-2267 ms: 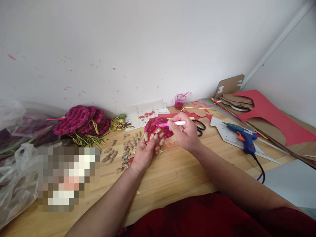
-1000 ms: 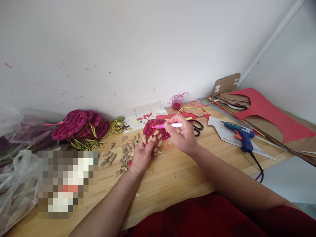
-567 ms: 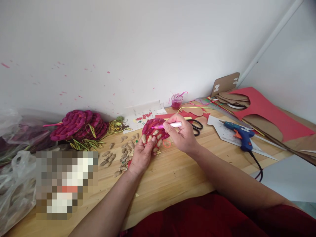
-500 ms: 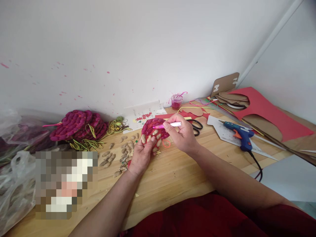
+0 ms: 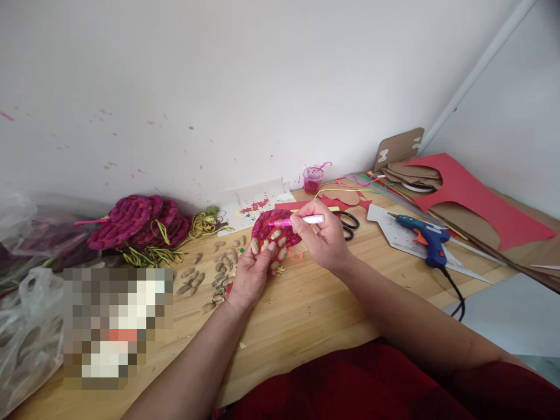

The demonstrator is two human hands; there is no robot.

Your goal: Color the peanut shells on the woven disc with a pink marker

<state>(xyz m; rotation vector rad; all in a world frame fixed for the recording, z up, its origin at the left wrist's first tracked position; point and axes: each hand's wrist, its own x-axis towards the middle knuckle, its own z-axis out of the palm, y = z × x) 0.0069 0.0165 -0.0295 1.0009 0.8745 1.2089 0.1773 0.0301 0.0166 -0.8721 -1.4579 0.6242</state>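
A red disc (image 5: pixel 264 226) covered with peanuts is held at its near edge by my left hand (image 5: pixel 254 274), thumb on top. Peanuts along its far side are magenta; those nearer my thumb are plain tan. My right hand (image 5: pixel 324 236) pinches a white-handled brush (image 5: pixel 310 219), whose magenta tip touches or hovers just over the far peanuts. Loose peanuts (image 5: pixel 225 262) lie left of the disc. Behind it a small clear cup (image 5: pixel 312 179) holds magenta liquid against the wall.
Magenta peanut discs (image 5: pixel 131 220) are stacked at the left beside plastic bags (image 5: pixel 32 332). Black-handled scissors (image 5: pixel 350 224) lie behind my right hand. A blue glue gun (image 5: pixel 431 236) rests at the right, near red card (image 5: pixel 472 198) with cut-outs.
The brush and my right hand have shifted very slightly, with the tip a little further left on the disc. My left hand keeps its hold.
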